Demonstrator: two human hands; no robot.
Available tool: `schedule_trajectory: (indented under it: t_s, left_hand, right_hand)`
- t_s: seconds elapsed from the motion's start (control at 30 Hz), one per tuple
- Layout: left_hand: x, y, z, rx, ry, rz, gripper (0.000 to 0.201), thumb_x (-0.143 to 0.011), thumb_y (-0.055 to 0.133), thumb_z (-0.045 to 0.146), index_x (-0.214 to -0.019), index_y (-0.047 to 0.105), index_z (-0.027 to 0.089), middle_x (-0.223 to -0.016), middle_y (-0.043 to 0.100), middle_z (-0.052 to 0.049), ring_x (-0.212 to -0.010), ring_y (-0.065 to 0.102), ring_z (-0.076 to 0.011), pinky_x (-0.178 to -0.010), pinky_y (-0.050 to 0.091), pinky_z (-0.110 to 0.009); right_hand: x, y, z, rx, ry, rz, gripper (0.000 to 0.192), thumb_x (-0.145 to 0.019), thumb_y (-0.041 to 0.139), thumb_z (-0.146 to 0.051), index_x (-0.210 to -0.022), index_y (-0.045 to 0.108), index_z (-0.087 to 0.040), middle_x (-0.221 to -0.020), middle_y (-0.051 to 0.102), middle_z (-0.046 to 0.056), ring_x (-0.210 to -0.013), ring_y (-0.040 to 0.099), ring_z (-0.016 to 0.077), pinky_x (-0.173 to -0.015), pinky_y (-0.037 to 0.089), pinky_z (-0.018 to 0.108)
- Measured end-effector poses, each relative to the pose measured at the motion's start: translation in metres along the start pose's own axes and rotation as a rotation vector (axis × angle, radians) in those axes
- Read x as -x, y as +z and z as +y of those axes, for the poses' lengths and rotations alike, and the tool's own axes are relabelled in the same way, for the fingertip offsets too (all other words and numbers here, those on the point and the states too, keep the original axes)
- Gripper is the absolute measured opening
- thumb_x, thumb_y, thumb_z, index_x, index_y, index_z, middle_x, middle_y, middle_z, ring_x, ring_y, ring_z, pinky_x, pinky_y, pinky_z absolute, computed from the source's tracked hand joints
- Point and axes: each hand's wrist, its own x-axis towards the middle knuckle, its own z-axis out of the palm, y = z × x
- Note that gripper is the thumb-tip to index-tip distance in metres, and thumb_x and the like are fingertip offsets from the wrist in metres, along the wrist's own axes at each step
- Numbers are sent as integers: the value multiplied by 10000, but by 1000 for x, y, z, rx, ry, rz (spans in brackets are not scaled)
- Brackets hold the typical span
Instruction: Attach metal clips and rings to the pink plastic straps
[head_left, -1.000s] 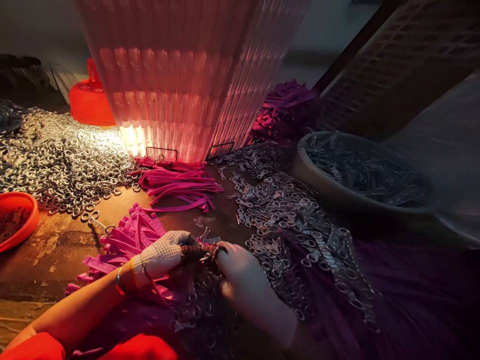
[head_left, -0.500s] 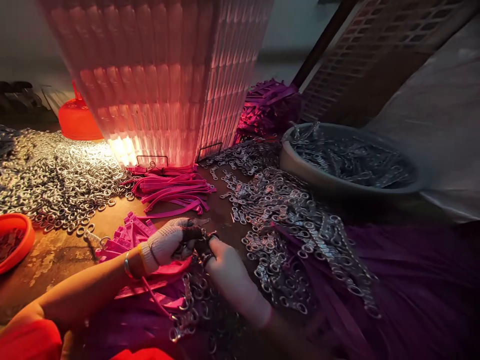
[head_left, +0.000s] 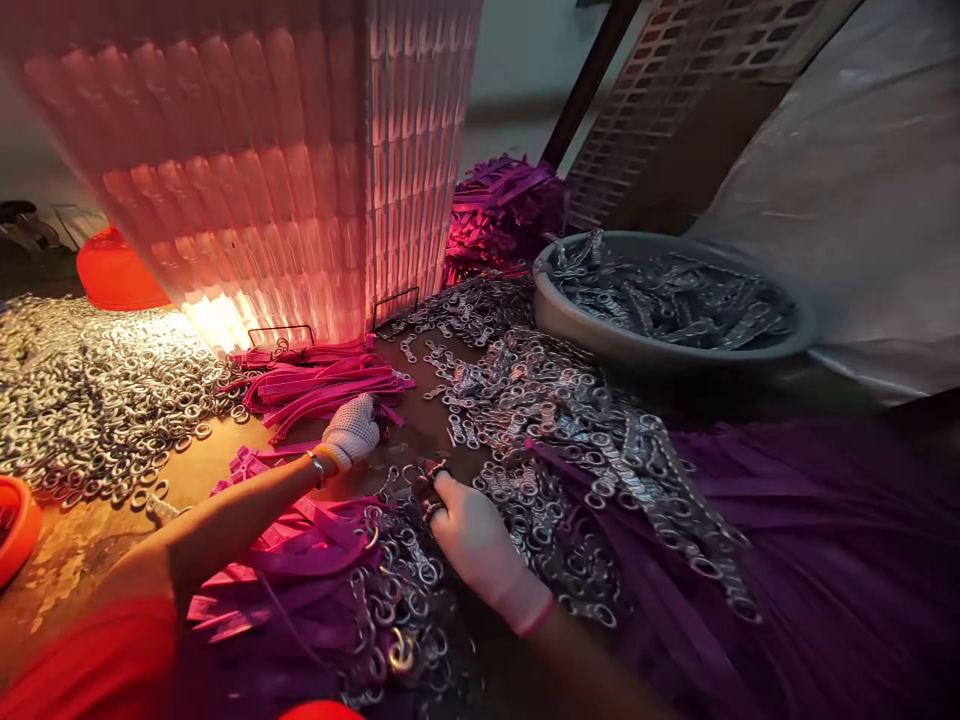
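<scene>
My left hand (head_left: 352, 432), in a white dotted glove, reaches over the front end of a bundle of magenta straps (head_left: 322, 385). Its fingertips are hidden, so I cannot tell whether it grips a strap. My right hand (head_left: 476, 545), in a plain white glove with dark fingertips, is closed in a pinch. A small metal ring (head_left: 411, 474) sticks out from its fingers; the rest of that piece is hidden. Below both hands lie magenta straps (head_left: 322, 540) with metal clasps (head_left: 397, 600) at their ends. Loose metal clasps (head_left: 540, 400) are heaped beyond my right hand.
A heap of metal rings (head_left: 97, 390) lies left under a red lamp (head_left: 120, 270). Behind the straps stands a translucent ribbed panel (head_left: 247, 180). A grey basin (head_left: 645, 345) of metal pieces stands back right. Purple straps (head_left: 810, 540) spread at right; a red bowl (head_left: 22, 530) sits at left.
My hands were together at a small piece; now they are apart. The left has moved forward to the magenta bundle, while the right stays near its place. The view has shifted right.
</scene>
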Motion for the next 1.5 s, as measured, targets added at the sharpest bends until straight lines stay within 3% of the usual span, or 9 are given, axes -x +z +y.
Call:
schedule_trajectory:
  t_s: [0.2,0.37,0.5,0.73,0.93,1.07,1.23,1.33,1.5]
  left_hand:
    - [72,-33,0,305,-87,-172,272,-857,561,400,-857,647,141,-532,538,14,-430,443,-95,-432,346,-209]
    - [135,-55,4,721,-175,-321,353,-815,633,494,-742,563,157,-466,478,45,-370,350,-56,-371,241,-185]
    - [157,-53,3,767,-191,-322,350,-854,583,487,-710,514,176,-472,439,61,-380,334,-58,-382,250,-187]
    - [167,-37,-13,221,188,-198,115,-800,531,146,-774,644,152,-746,640,-21,-663,519,-122,-584,356,-212]
    - [169,-42,-14,333,38,-160,186,-796,479,120,-746,658,136,-604,565,2,-537,449,-99,-497,305,-194]
    - [169,-35,-13,300,83,-158,175,-821,523,178,-730,665,133,-647,611,-11,-574,475,-107,-526,322,-200]
    - [165,-24,-9,241,131,-208,224,-827,461,124,-752,672,129,-714,658,-51,-639,533,-150,-558,367,-232]
    - [159,-38,-5,217,163,-280,209,-790,492,93,-755,691,147,-719,683,-42,-649,558,-156,-588,391,-233]
    - [148,-102,-28,-82,204,-321,188,-775,567,141,-822,738,202,-756,710,-16,-665,598,-151,-647,409,-232]
  right_hand:
    - [9,-5,-20,25,-213,16,405,-669,428,-8,-949,654,-193,-892,685,58,-831,594,186,-736,406,264]
    - [18,-2,-50,225,-279,-19,301,-629,440,-12,-804,618,-180,-861,657,84,-786,574,206,-696,387,300]
    - [24,-2,-69,435,-310,-72,236,-654,494,-50,-804,623,-180,-845,659,97,-724,567,204,-629,330,316]
    - [33,8,-71,542,-317,-35,272,-669,495,-36,-848,647,-173,-861,675,118,-748,597,219,-629,339,320]
    - [33,-2,-71,471,-279,-205,348,-647,474,-14,-908,650,-163,-851,702,98,-743,617,201,-638,348,293]
    - [33,-3,-68,451,-258,-201,295,-664,464,-25,-843,645,-175,-680,676,61,-600,574,173,-566,257,310]
    - [35,8,-58,547,-412,-199,170,-707,495,-76,-766,633,-155,-683,678,111,-610,587,197,-553,206,335]
    - [33,5,-57,581,-457,-235,190,-738,481,-75,-797,647,-148,-690,685,119,-629,610,211,-549,192,343]
    - [32,-11,-50,557,-325,-286,182,-739,517,-84,-838,657,-144,-731,703,102,-662,621,199,-569,225,327]
